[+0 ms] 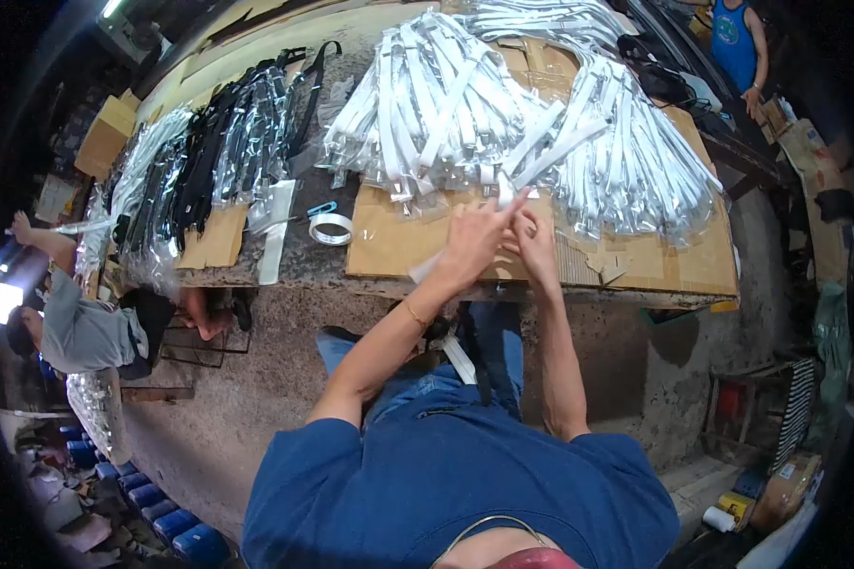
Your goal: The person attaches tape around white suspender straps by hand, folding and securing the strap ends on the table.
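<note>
My left hand (476,237) is over the cardboard at the table's front edge, fingers closed around a white strap (506,188) whose top shows just above the fingertips. Close beside it, my right hand (535,245) has its fingers bent together near the same spot; what lies between them is hidden. A pale end of a strap or sleeve (427,267) pokes out by my left wrist. Just beyond my hands spreads a large pile of white straps in clear plastic sleeves (436,104), with another bundle of sleeved white straps (626,156) to the right.
A tape roll (330,229) and a blue clip (322,209) lie left of the cardboard (389,232). Black straps in plastic (247,142) fill the table's left part. A person in grey (95,322) sits at left; another in a blue top (733,43) stands far right.
</note>
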A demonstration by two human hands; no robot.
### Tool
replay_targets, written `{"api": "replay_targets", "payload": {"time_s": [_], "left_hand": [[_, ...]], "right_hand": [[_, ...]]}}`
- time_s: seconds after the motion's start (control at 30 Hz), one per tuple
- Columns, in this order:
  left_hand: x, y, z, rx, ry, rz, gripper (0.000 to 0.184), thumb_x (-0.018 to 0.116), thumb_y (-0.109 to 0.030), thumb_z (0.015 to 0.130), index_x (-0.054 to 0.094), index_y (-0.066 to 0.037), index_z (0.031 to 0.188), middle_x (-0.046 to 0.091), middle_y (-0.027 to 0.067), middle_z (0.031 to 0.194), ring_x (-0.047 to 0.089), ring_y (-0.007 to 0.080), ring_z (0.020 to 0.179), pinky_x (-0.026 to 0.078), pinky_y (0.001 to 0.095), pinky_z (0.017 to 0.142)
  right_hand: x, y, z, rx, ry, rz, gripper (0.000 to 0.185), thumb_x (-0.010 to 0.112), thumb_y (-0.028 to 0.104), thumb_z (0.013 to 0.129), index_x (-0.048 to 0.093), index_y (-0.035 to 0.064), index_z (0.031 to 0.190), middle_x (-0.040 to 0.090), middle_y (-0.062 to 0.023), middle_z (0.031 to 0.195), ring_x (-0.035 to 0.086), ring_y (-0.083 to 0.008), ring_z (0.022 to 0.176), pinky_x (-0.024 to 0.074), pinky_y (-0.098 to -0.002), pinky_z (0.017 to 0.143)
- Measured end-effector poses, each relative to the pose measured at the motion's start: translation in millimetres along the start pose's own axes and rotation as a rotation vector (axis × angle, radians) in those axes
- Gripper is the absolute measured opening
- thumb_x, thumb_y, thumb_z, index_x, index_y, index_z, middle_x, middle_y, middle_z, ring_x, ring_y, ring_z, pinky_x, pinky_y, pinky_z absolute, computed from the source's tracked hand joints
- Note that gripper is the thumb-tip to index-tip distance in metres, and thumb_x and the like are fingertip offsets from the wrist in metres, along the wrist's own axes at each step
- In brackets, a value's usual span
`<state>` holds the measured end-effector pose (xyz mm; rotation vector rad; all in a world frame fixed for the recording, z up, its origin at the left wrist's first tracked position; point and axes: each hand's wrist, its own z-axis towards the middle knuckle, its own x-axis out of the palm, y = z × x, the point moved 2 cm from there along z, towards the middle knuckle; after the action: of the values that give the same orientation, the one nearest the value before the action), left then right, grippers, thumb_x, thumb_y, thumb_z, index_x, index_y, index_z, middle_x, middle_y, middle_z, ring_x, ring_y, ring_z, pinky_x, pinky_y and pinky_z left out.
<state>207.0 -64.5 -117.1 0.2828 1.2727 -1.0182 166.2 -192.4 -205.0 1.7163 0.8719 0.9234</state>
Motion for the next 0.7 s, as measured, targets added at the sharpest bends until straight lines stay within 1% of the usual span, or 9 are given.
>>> {"api": "replay_targets", "payload": {"time_s": [0.07, 0.1, 0.13, 0.3, 0.37, 0.43, 0.5, 0.53, 0.7], "left_hand": [[0, -15, -4, 0.110, 0.166, 0.206, 0.092, 0.066, -0.003, 0.076, 0.020, -0.031, 0.151, 0.061, 0.0132, 0.110, 0.058, 0.0272, 0.096, 0.043, 0.0415, 0.083], [1, -13, -7, 0.105, 0.164, 0.207, 0.092, 0.066, -0.003, 0.076, 0.020, -0.031, 0.151, 0.061, 0.0132, 0.110, 0.058, 0.0272, 0.096, 0.043, 0.0415, 0.083], [4, -11, -9, 0.179, 0.101, 0.238, 0.090, 0.068, -0.007, 0.076, 0.021, -0.026, 0.151, 0.059, 0.0152, 0.114, 0.056, 0.0284, 0.101, 0.043, 0.0422, 0.085], [9, 15, -17, 0.134, -0.050, 0.005, 0.092, 0.074, -0.020, 0.074, 0.022, -0.011, 0.150, 0.050, 0.0211, 0.128, 0.049, 0.0327, 0.118, 0.040, 0.0448, 0.094], [13, 36, -22, -0.215, -0.137, -0.251, 0.081, 0.076, -0.028, 0.074, 0.037, -0.001, 0.140, 0.043, 0.0241, 0.136, 0.045, 0.0385, 0.122, 0.037, 0.0463, 0.101], [29, 61, -27, -0.315, -0.104, -0.164, 0.065, 0.076, -0.030, 0.077, 0.051, 0.003, 0.127, 0.052, 0.0208, 0.128, 0.054, 0.0330, 0.113, 0.042, 0.0405, 0.099], [34, 72, -28, -0.524, 0.262, -0.810, 0.057, 0.076, -0.030, 0.080, 0.057, 0.005, 0.120, 0.063, 0.0142, 0.111, 0.061, 0.0211, 0.100, 0.047, 0.0320, 0.089], [36, 74, -26, -0.486, 0.265, -0.837, 0.052, 0.075, -0.027, 0.082, 0.058, 0.005, 0.121, 0.068, 0.0086, 0.099, 0.060, 0.0127, 0.090, 0.048, 0.0255, 0.081], [29, 90, -9, -0.539, 0.216, -0.995, 0.030, 0.071, -0.018, 0.085, 0.067, 0.003, 0.105, 0.067, 0.0059, 0.094, 0.060, 0.0112, 0.079, 0.049, 0.0262, 0.071]], "right_hand": [[7, 5, 2, 0.072, 0.074, 0.332, 0.063, 0.061, 0.036, 0.093, 0.034, -0.0021, 0.135, 0.061, -0.0132, 0.102, 0.064, -0.0178, 0.075, 0.0555, -0.0275, 0.064], [11, 8, 5, 0.140, 0.145, 0.669, 0.061, 0.058, 0.039, 0.094, 0.036, -0.0017, 0.134, 0.062, -0.0107, 0.099, 0.062, -0.0172, 0.076, 0.0553, -0.0271, 0.065], [9, 5, 14, 0.124, 0.381, 0.582, 0.053, 0.040, 0.049, 0.099, 0.050, 0.0042, 0.125, 0.063, -0.0072, 0.105, 0.061, -0.0170, 0.096, 0.0523, -0.0321, 0.083], [18, -1, 41, 0.112, 0.321, 0.402, 0.048, 0.045, 0.036, 0.100, 0.043, 0.0009, 0.133, 0.056, -0.0135, 0.123, 0.060, -0.0210, 0.104, 0.0536, -0.0348, 0.084], [29, 6, 44, 0.001, 0.424, 0.710, 0.046, 0.045, 0.028, 0.100, 0.040, 0.0018, 0.137, 0.052, -0.0164, 0.132, 0.054, -0.0269, 0.118, 0.0478, -0.0420, 0.096], [31, 8, 45, 0.009, 0.458, 0.842, 0.046, 0.042, 0.025, 0.100, 0.038, 0.0036, 0.140, 0.047, -0.0164, 0.138, 0.047, -0.0307, 0.127, 0.0404, -0.0473, 0.104], [37, 11, 43, -0.061, 0.594, 1.027, 0.051, 0.040, 0.029, 0.100, 0.032, 0.0038, 0.144, 0.044, -0.0170, 0.141, 0.042, -0.0317, 0.131, 0.0385, -0.0483, 0.105], [39, 5, 46, -0.073, 0.546, 0.992, 0.055, 0.035, 0.035, 0.101, 0.028, 0.0029, 0.145, 0.042, -0.0191, 0.142, 0.039, -0.0341, 0.133, 0.0348, -0.0499, 0.108], [40, -7, 53, 0.035, 0.639, 0.896, 0.064, 0.027, 0.048, 0.100, 0.030, 0.0011, 0.143, 0.037, -0.0224, 0.145, 0.039, -0.0353, 0.132, 0.0325, -0.0504, 0.109]]}}
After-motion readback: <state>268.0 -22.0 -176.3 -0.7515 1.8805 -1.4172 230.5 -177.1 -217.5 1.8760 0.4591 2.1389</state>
